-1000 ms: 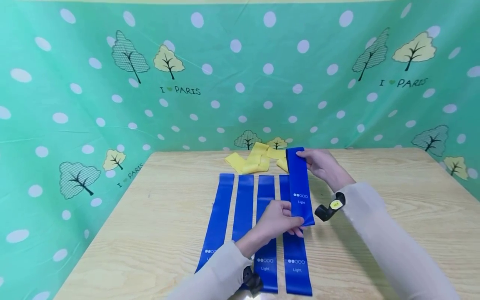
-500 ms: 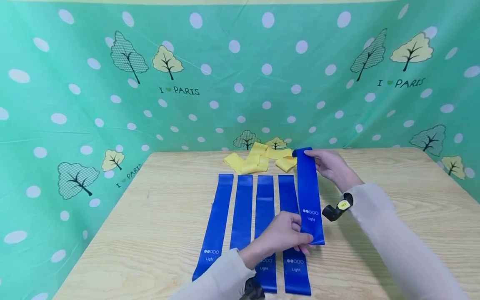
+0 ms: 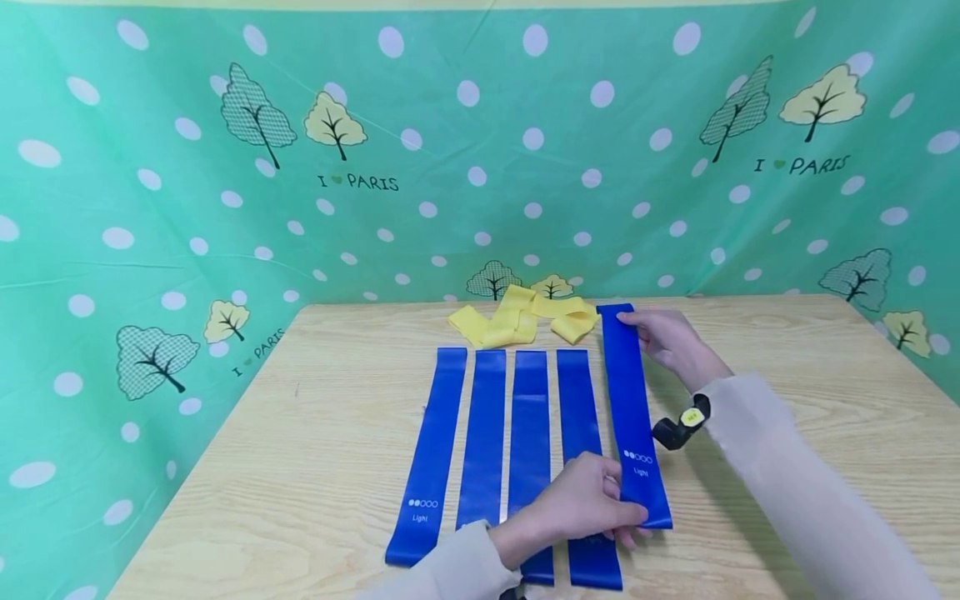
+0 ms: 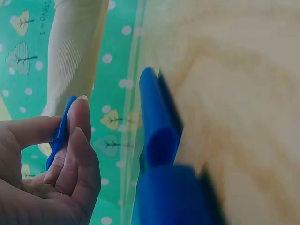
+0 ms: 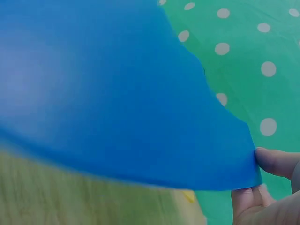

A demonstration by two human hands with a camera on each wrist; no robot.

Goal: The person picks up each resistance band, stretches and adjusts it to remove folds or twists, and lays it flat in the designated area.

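A blue resistance band (image 3: 628,392) printed "Light" is stretched out lengthwise between both hands at the right end of a row. My left hand (image 3: 581,500) pinches its near end between thumb and fingers; in the left wrist view the band's edge (image 4: 61,133) shows in that grip. At the far end, my right hand (image 3: 671,343) pinches a corner, thumb on top. The right wrist view shows the band (image 5: 140,117) spreading from the right fingertips (image 5: 269,159). Several matching blue bands (image 3: 482,417) lie side by side to the left, partly hidden under the left hand and sleeve.
Crumpled yellow bands (image 3: 513,321) lie behind the row, near the back edge of the wooden table (image 3: 337,417). A green dotted cloth (image 3: 480,150) hangs behind and to the sides. A black wrist camera (image 3: 678,427) sits on the right sleeve.
Both hands have carried the blue band rightward and toward the near edge, from over the rightmost lying band to beside it. Its near end has come down lower, and the yellow bands are less covered.
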